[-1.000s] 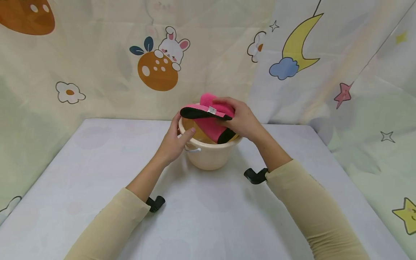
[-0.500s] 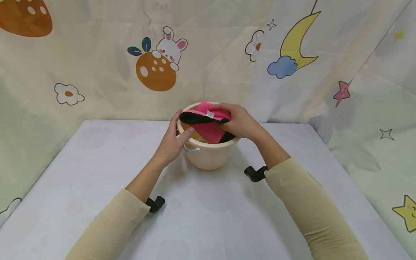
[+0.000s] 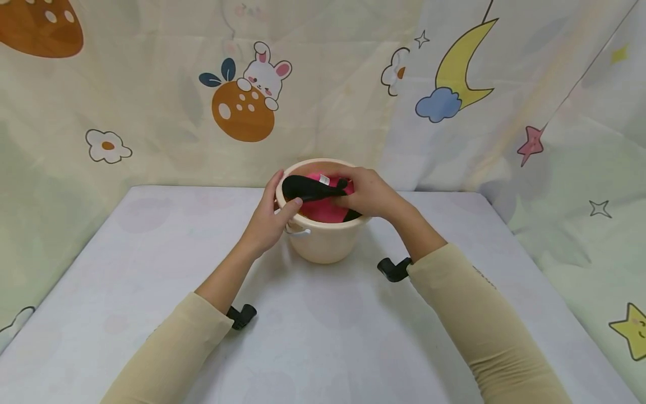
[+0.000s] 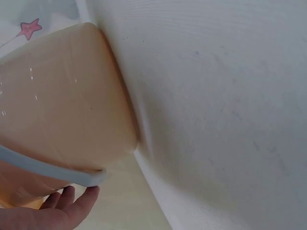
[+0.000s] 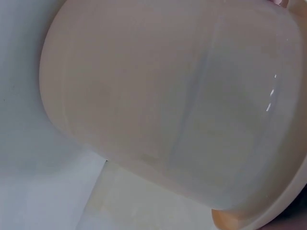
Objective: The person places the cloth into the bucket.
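Observation:
A cream plastic bucket (image 3: pixel 325 242) stands upright at the back middle of the table. My left hand (image 3: pixel 269 217) grips its left rim, thumb at the inside and fingers outside; in the left wrist view several fingertips touch the wall near the pale handle (image 4: pixel 48 168). My right hand (image 3: pixel 372 193) reaches over the right rim and holds a pink soft slipper (image 3: pixel 305 188) with a black sole and white tag. The slipper sits tilted within the bucket's mouth. More pink and black material shows under it, partly hidden. In the right wrist view the bucket wall (image 5: pixel 144 86) fills most of the frame.
The table (image 3: pixel 323 331) has a white cover. A patterned cloth backdrop (image 3: pixel 333 101) hangs close behind the bucket and along the sides. Black camera mounts (image 3: pixel 393 270) stick out from both sleeves.
My right hand has lowered the slipper deeper into the bucket, and the black sole has turned more toward the head camera. My left hand has stayed on the rim.

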`<action>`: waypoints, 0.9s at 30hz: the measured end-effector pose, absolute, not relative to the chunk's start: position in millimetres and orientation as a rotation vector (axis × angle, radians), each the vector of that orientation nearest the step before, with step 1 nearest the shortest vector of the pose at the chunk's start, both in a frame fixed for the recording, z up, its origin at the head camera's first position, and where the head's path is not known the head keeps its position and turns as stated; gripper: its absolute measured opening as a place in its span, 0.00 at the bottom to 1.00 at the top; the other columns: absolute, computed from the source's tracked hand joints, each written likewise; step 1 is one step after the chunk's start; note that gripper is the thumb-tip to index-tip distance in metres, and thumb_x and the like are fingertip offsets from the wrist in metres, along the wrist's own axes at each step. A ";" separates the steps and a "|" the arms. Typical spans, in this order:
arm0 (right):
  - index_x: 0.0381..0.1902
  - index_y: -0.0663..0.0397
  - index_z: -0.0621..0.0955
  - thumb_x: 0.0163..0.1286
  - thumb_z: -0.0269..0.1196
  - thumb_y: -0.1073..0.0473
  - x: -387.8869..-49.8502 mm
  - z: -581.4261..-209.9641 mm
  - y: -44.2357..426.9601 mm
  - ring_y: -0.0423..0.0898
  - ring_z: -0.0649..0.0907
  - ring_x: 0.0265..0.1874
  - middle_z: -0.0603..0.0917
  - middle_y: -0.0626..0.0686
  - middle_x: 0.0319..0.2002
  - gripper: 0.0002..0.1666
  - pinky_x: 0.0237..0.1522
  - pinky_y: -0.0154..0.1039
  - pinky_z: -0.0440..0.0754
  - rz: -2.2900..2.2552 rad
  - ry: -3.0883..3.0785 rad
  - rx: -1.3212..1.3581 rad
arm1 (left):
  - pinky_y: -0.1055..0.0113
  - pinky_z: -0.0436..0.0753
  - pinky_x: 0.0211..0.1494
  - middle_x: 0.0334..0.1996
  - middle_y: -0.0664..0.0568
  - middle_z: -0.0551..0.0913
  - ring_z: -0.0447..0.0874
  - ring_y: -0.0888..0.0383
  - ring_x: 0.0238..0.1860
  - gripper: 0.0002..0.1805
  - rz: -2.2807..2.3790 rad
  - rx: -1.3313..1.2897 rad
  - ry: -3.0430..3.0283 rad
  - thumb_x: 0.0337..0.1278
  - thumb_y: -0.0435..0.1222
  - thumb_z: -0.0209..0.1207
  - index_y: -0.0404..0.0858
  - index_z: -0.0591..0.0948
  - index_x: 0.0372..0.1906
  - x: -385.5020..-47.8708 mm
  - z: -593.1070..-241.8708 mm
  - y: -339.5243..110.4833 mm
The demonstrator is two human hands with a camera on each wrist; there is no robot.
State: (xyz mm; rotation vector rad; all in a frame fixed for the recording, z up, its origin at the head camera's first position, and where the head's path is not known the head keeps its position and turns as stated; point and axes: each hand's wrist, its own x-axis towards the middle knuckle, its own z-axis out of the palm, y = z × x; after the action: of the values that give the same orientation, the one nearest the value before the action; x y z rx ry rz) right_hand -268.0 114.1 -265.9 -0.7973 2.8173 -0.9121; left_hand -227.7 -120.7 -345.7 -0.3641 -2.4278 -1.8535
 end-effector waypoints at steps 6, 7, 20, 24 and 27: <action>0.63 0.51 0.81 0.67 0.69 0.60 -267.0 -267.3 116.7 0.55 0.83 0.53 0.84 0.57 0.56 0.26 0.57 0.51 0.82 -0.904 2.818 -0.845 | 0.44 0.77 0.67 0.81 0.53 0.54 0.64 0.44 0.74 0.45 -1.844 -0.360 -2.427 0.71 0.51 0.56 0.53 0.47 0.84 -227.9 -346.0 -118.9; 0.62 0.52 0.81 0.68 0.68 0.60 -266.9 -268.1 117.1 0.55 0.84 0.53 0.84 0.58 0.56 0.25 0.57 0.51 0.82 -0.907 2.813 -0.849 | 0.44 0.76 0.68 0.81 0.52 0.54 0.65 0.44 0.74 0.44 -1.843 -0.360 -2.428 0.71 0.51 0.56 0.53 0.47 0.84 -228.2 -345.9 -118.5; 0.56 0.57 0.85 0.71 0.65 0.60 -260.5 -277.4 121.2 0.51 0.85 0.49 0.87 0.54 0.52 0.17 0.52 0.49 0.85 -1.096 2.867 -0.925 | 0.41 0.76 0.67 0.80 0.50 0.57 0.66 0.44 0.73 0.44 -1.779 -0.349 -2.492 0.71 0.54 0.56 0.57 0.47 0.84 -228.8 -345.4 -120.8; 0.54 0.58 0.86 0.72 0.65 0.60 -256.7 -282.2 123.5 0.51 0.84 0.48 0.87 0.54 0.50 0.15 0.50 0.49 0.85 -1.189 2.942 -0.958 | 0.42 0.78 0.65 0.80 0.50 0.57 0.67 0.44 0.72 0.45 -1.739 -0.361 -2.523 0.71 0.54 0.55 0.55 0.46 0.84 -229.5 -343.2 -121.6; 0.53 0.58 0.87 0.71 0.65 0.60 -255.0 -283.9 126.1 0.51 0.84 0.49 0.87 0.54 0.49 0.15 0.50 0.50 0.85 -1.209 3.004 -0.974 | 0.42 0.77 0.67 0.81 0.50 0.55 0.64 0.45 0.74 0.46 -1.699 -0.389 -2.544 0.71 0.54 0.55 0.50 0.46 0.84 -230.9 -340.3 -122.9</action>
State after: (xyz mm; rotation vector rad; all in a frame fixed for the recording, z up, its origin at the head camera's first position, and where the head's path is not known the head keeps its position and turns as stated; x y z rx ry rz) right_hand -255.0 126.1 -283.9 -0.9743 3.0042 -1.2090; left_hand -230.9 -122.9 -340.3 -0.3885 -2.5441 -1.6987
